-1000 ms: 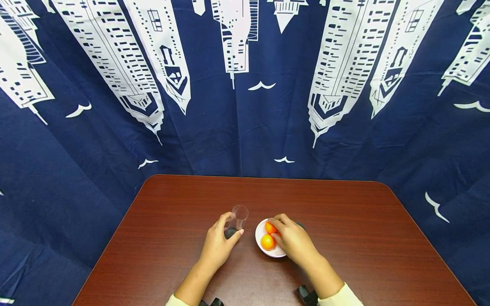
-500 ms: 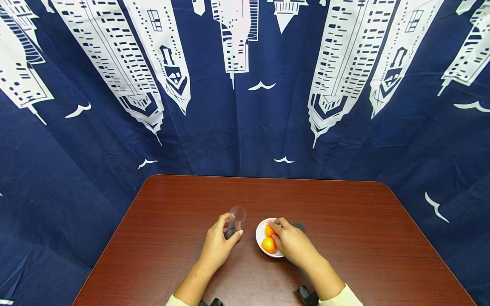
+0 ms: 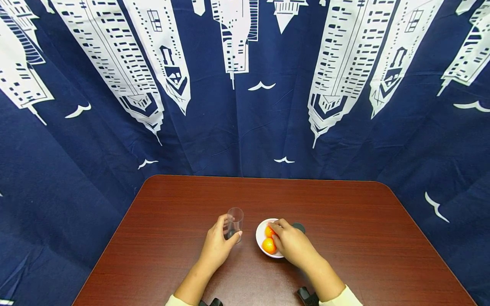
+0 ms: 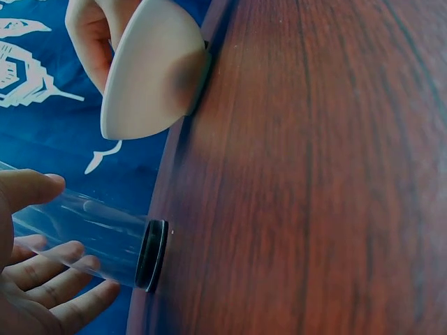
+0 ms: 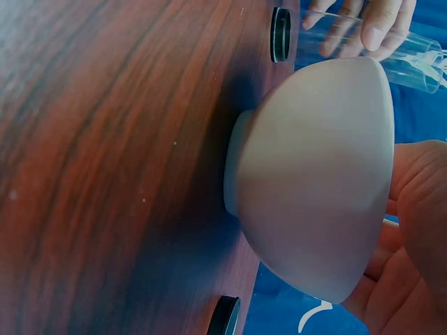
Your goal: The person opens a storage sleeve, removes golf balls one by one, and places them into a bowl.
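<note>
In the head view, my left hand (image 3: 219, 243) has its thumb and fingers around a clear drinking glass (image 3: 237, 217). The left wrist view shows the glass over a round black coaster (image 4: 151, 255), their edges meeting or nearly so. My right hand (image 3: 296, 242) reaches into a white bowl (image 3: 259, 246) with its fingers curled over a small orange (image 3: 269, 231), partly hidden by the fingertips. A second orange (image 3: 269, 245) lies nearer in the bowl. From the right wrist view, the bowl stands upright on its foot, and its wall hides the fruit.
A dark green coaster (image 3: 299, 227) lies just beyond the right hand, partly covered. Everything rests on a reddish-brown wooden table (image 3: 344, 229). Behind it hangs a blue cloth (image 3: 268, 127) printed with white buildings and birds.
The glass has shifted left and slightly nearer, over the black coaster. My right fingers and both oranges have moved slightly nearer, and more of the green coaster shows.
</note>
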The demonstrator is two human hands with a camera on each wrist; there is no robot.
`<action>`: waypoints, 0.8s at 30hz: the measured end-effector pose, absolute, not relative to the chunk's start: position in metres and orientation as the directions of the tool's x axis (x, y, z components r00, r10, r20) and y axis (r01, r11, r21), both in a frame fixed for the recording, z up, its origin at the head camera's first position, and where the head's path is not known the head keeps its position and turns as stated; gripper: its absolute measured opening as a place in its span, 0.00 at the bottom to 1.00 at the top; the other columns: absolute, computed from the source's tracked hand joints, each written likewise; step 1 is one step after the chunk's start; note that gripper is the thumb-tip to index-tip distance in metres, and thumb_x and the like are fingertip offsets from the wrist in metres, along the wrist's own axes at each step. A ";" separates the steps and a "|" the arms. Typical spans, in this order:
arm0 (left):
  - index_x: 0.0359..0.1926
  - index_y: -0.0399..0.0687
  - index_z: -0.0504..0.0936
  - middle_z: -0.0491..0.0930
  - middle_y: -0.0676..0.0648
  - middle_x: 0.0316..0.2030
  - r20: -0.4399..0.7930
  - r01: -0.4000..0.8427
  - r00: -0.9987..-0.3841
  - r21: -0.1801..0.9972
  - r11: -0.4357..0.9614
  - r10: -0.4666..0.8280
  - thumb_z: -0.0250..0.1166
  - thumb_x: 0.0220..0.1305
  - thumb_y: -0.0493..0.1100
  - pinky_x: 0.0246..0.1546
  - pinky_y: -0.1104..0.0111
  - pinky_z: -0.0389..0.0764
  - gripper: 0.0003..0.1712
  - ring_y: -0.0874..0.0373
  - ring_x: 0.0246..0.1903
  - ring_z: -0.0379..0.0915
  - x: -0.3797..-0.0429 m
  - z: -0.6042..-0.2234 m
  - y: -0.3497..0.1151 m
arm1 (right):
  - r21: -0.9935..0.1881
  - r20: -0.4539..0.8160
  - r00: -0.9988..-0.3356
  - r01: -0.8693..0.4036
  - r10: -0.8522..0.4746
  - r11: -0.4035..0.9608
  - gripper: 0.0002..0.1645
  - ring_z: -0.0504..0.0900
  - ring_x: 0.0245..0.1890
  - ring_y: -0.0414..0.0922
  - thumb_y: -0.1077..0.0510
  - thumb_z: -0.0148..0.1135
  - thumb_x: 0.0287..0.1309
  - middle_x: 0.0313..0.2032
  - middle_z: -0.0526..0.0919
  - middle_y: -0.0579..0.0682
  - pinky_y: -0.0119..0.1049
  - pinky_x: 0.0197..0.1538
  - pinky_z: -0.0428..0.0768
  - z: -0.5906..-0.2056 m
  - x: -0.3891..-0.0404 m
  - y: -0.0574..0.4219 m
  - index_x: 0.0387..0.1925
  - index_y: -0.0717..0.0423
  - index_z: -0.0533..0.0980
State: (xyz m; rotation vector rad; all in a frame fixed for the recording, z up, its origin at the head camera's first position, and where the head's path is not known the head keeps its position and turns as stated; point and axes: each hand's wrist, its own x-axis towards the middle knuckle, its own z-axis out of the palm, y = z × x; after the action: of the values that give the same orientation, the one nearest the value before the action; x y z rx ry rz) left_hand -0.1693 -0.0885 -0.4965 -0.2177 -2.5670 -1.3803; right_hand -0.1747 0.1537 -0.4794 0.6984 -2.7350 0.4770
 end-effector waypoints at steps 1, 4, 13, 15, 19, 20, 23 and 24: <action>0.60 0.48 0.72 0.80 0.39 0.58 0.261 0.233 -0.965 0.805 0.546 0.027 0.72 0.62 0.45 0.53 0.57 0.84 0.28 0.43 0.56 0.81 -0.170 -0.497 -0.089 | -0.247 0.342 -0.845 -0.503 -0.411 0.828 0.22 0.88 0.38 0.48 0.63 0.71 0.57 0.47 0.83 0.52 0.43 0.43 0.87 -0.479 -0.174 0.154 0.54 0.62 0.81; 0.59 0.47 0.72 0.80 0.39 0.58 0.270 0.243 -0.963 0.810 0.534 0.029 0.72 0.63 0.44 0.53 0.58 0.84 0.27 0.43 0.57 0.80 -0.171 -0.498 -0.090 | -0.247 0.344 -0.845 -0.503 -0.410 0.828 0.22 0.88 0.37 0.49 0.63 0.71 0.57 0.48 0.83 0.52 0.43 0.42 0.87 -0.478 -0.174 0.153 0.54 0.62 0.81; 0.68 0.45 0.66 0.77 0.39 0.62 0.220 0.226 -0.973 0.838 0.496 0.072 0.75 0.60 0.43 0.56 0.55 0.83 0.39 0.42 0.61 0.76 -0.174 -0.501 -0.098 | -0.266 0.379 -0.832 -0.517 -0.405 0.813 0.20 0.88 0.42 0.48 0.62 0.71 0.58 0.50 0.82 0.50 0.43 0.46 0.87 -0.480 -0.176 0.154 0.53 0.58 0.82; 0.71 0.45 0.63 0.76 0.40 0.63 0.195 0.211 -0.977 0.852 0.479 0.083 0.75 0.60 0.45 0.58 0.53 0.81 0.43 0.42 0.63 0.74 -0.175 -0.500 -0.101 | -0.273 0.398 -0.831 -0.511 -0.388 0.815 0.19 0.87 0.44 0.47 0.61 0.71 0.58 0.51 0.82 0.48 0.43 0.47 0.86 -0.479 -0.176 0.156 0.52 0.56 0.83; 0.73 0.44 0.61 0.75 0.40 0.64 0.170 0.193 -0.981 0.863 0.467 0.092 0.73 0.61 0.52 0.61 0.50 0.79 0.46 0.43 0.66 0.71 -0.177 -0.495 -0.108 | -0.299 0.460 -0.811 -0.525 -0.362 0.797 0.17 0.86 0.45 0.44 0.59 0.71 0.59 0.50 0.82 0.43 0.43 0.49 0.86 -0.477 -0.178 0.161 0.51 0.52 0.83; 0.73 0.44 0.61 0.74 0.41 0.64 0.165 0.189 -0.982 0.864 0.467 0.092 0.73 0.61 0.54 0.62 0.50 0.78 0.46 0.43 0.66 0.71 -0.176 -0.493 -0.109 | -0.311 0.474 -0.805 -0.533 -0.358 0.787 0.17 0.86 0.45 0.43 0.59 0.71 0.59 0.49 0.82 0.43 0.42 0.49 0.86 -0.476 -0.178 0.162 0.51 0.51 0.83; 0.73 0.45 0.61 0.74 0.41 0.65 0.175 0.197 -0.980 0.861 0.469 0.091 0.72 0.61 0.57 0.63 0.50 0.77 0.48 0.43 0.67 0.71 -0.174 -0.487 -0.111 | -0.334 0.514 -0.782 -0.561 -0.352 0.757 0.17 0.86 0.45 0.41 0.59 0.70 0.61 0.49 0.82 0.41 0.41 0.49 0.86 -0.475 -0.179 0.167 0.52 0.50 0.83; 0.73 0.46 0.61 0.74 0.41 0.65 0.185 0.205 -0.979 0.855 0.477 0.089 0.72 0.61 0.59 0.64 0.50 0.76 0.48 0.43 0.66 0.71 -0.174 -0.486 -0.112 | -0.341 0.524 -0.778 -0.564 -0.346 0.752 0.17 0.86 0.45 0.41 0.59 0.69 0.61 0.49 0.82 0.41 0.42 0.48 0.86 -0.475 -0.179 0.168 0.52 0.50 0.83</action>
State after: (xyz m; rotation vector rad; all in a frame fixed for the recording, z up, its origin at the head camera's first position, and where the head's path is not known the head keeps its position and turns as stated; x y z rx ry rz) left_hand -0.1739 -0.1123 -0.4856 -0.2604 -2.5989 -1.5286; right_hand -0.1790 0.1683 -0.4748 0.6913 -2.5161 0.6858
